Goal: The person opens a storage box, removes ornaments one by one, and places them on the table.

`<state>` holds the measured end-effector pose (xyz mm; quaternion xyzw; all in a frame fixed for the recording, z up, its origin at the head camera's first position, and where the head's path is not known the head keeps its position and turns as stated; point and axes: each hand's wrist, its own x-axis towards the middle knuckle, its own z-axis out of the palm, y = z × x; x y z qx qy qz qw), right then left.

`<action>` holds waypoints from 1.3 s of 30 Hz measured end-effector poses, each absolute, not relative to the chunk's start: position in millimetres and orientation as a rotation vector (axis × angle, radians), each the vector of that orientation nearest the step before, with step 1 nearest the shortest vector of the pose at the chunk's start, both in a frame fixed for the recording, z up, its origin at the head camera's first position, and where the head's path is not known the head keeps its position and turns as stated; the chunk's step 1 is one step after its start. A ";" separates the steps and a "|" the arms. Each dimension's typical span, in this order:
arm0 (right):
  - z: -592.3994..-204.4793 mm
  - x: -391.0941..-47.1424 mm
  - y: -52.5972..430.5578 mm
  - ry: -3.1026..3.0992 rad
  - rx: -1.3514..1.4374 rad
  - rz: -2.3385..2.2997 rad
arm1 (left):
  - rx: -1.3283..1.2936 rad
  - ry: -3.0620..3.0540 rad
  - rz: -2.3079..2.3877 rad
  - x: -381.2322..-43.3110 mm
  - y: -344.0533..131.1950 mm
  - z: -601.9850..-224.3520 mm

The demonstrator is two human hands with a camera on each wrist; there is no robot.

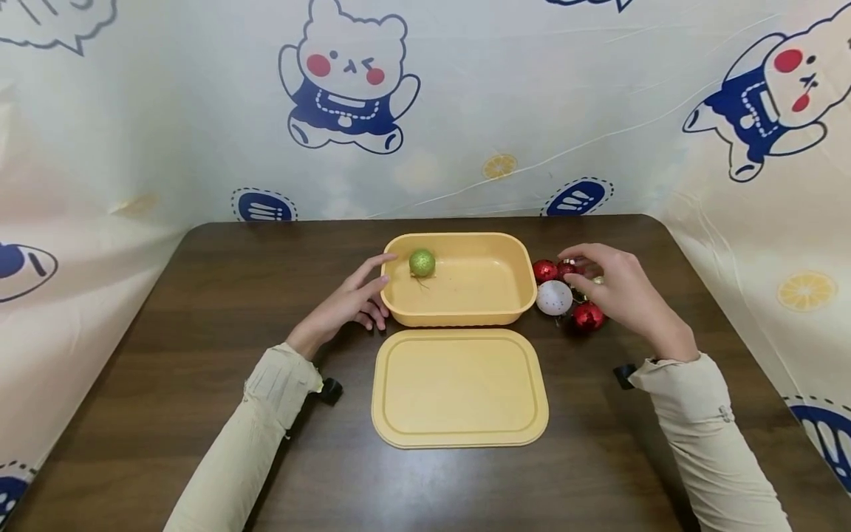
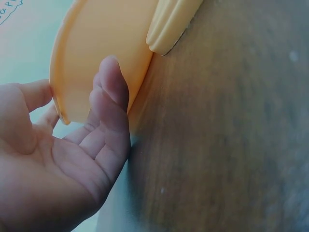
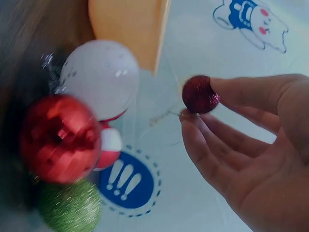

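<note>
My right hand (image 1: 625, 288) pinches a small dark red Christmas bauble (image 3: 200, 94) between thumb and fingertips, above the other baubles. A thin hanging loop trails from it in the right wrist view. Below lie a speckled white bauble (image 1: 554, 298), a shiny faceted red bauble (image 1: 588, 316) and another red one (image 1: 545, 271). Also in the right wrist view, a glittery green bauble (image 3: 70, 205) lies at lower left. My left hand (image 1: 351, 299) touches the left rim of a yellow plastic box (image 1: 459, 320), its fingers loose. Inside the box, toward its left end, sits a green glitter bauble (image 1: 422, 263).
A flat yellow lid (image 1: 460, 388) lies on the dark wooden table (image 1: 199, 332), directly in front of the box. The baubles crowd close to the box's right end. A printed cloth (image 1: 452, 96) with cartoon bears hangs behind and beside the table.
</note>
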<state>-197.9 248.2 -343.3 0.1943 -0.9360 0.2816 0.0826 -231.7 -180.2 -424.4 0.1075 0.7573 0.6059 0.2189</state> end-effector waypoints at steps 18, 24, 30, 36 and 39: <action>-389.3 -227.1 293.5 -2.693 0.192 0.946 | 0.297 2.084 1.682 -231.5 -177.4 -419.3; -395.5 -230.5 299.3 -2.749 0.127 0.907 | 0.300 2.084 1.684 -231.9 -179.1 -419.7; -403.0 -238.6 301.0 -2.804 0.169 0.876 | 0.292 2.089 1.683 -231.8 -181.2 -420.9; -408.0 -240.4 302.4 -2.889 0.268 0.871 | 0.283 2.090 1.679 -232.0 -180.3 -423.1; -408.3 -240.0 303.6 -2.891 0.285 0.865 | 0.288 2.083 1.687 -232.5 -179.6 -423.7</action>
